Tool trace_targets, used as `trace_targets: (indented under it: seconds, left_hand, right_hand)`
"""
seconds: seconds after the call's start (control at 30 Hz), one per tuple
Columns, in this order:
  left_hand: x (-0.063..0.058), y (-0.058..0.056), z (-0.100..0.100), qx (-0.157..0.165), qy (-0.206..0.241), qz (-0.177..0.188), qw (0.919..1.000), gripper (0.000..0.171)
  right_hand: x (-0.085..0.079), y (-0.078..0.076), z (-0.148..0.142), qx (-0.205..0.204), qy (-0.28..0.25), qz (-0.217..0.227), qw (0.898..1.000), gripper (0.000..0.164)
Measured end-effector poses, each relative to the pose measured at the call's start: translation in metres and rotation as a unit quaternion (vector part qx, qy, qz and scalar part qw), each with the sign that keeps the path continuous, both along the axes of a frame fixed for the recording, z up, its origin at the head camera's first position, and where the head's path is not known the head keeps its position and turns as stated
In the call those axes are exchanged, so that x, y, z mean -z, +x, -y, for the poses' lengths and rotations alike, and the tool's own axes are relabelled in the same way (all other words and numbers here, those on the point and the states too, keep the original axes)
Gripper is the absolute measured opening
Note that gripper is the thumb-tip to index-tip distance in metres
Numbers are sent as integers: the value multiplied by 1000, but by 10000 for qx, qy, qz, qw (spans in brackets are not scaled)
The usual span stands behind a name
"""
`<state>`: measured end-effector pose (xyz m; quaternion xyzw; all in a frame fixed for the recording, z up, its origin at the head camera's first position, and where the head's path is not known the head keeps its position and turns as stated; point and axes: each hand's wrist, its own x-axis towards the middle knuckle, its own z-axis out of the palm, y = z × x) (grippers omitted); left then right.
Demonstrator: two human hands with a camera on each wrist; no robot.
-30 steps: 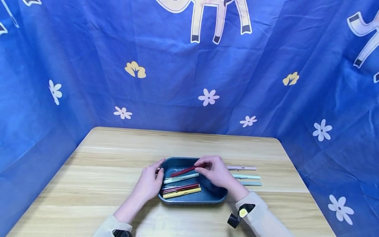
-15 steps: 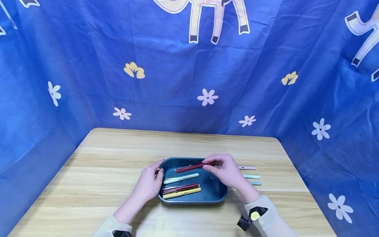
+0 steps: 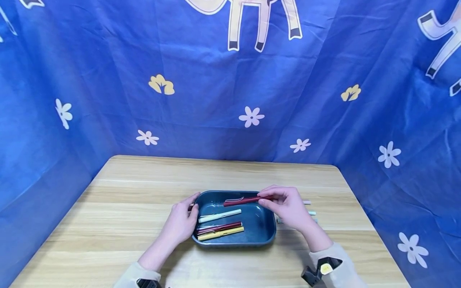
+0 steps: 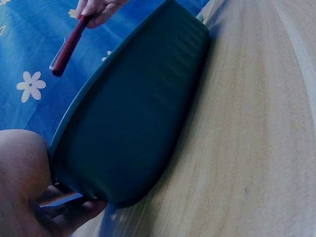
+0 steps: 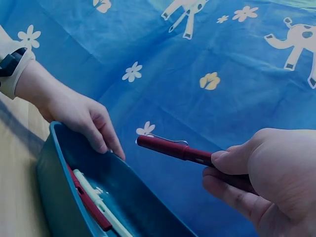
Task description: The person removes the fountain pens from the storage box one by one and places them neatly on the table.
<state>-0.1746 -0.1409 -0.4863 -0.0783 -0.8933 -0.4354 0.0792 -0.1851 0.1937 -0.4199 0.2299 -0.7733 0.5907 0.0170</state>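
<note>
A dark teal bin (image 3: 235, 244) stands on the table. My left hand (image 3: 183, 221) grips its left end, with the thumb over the rim in the right wrist view. Between thumb and fingers, my right hand (image 3: 291, 208) pinches a dark red pen (image 3: 245, 201) with a metal clip. In the left wrist view the pen (image 4: 69, 49) hangs above the bin's rim, its clip end tilted down. Inside the bin lie a pale mint pen (image 3: 220, 216), another dark red pen (image 3: 230, 226) and a yellow pen (image 3: 221, 233). A further clip shows beside the red one, mostly hidden.
Right of the bin, partly behind my right hand, lie a lilac pen (image 3: 307, 202), a mint pen (image 3: 312, 213) and a bluish pen (image 3: 280, 221). A blue patterned curtain (image 3: 201, 132) surrounds the wooden table (image 3: 137, 200) at the back and sides.
My right hand has moved right with the dark red pen, from over the middle of the bin to its back right edge. The left hand stays on the bin.
</note>
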Motion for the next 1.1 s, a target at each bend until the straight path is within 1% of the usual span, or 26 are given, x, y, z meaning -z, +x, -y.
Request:
trace_targets:
  seconds: [0.2, 0.33, 0.57, 0.73, 0.93, 1.1]
  left_hand:
    - [0, -1, 0, 5, -6, 0, 10000, 45]
    - [0, -2, 0, 25, -25, 5, 10000, 45]
    - [0, -1, 0, 12, -94, -32, 9999, 45]
    - [0, 0, 0, -17, -67, -22, 10000, 45]
    - [0, 0, -1, -4, -33, -40, 10000, 45]
    - [0, 0, -1, -1, -16, -51, 10000, 45]
  right_hand:
    - [-4, 6, -15, -7, -247, -154, 9996, 18]
    - [-2, 11, -27, 58, -321, -203, 9993, 18]
    - [1, 19, -46, 255, -375, -306, 9985, 18]
    - [3, 24, -58, 359, -333, -380, 9981, 19]
    - [5, 30, -73, 444, -292, -410, 9977, 17]
    - [9, 34, -84, 488, -368, -478, 9970, 19]
